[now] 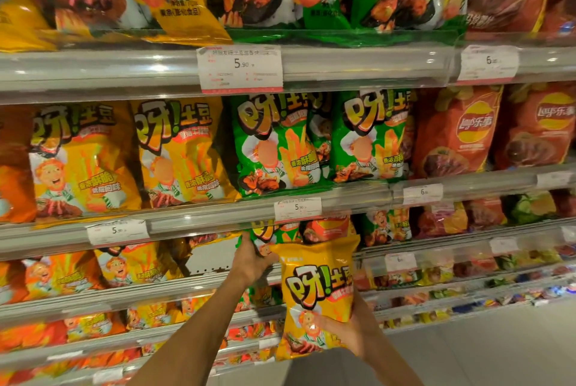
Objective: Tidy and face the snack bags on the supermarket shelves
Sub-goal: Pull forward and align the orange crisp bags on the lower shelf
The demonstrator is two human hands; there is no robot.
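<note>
My right hand point(346, 331) grips a yellow snack bag point(314, 286) by its lower part, upright and off the shelf, in front of the third shelf. My left hand point(252, 261) reaches under the second shelf rail and holds a green snack bag point(265, 237) standing on the third shelf. Beside that green bag stands an orange bag point(327, 228), partly hidden by the rail and the yellow bag. Yellow bags point(177, 151) and green bags point(277, 142) fill the second shelf, facing forward.
Orange-red chip bags point(455, 133) stand at the right of the second shelf. A bare gap point(212, 257) shows the back panel on the third shelf, left of my left hand. Price tags point(297, 208) hang on the rails. Lower shelves hold several small packs; the grey floor point(498, 354) lies at lower right.
</note>
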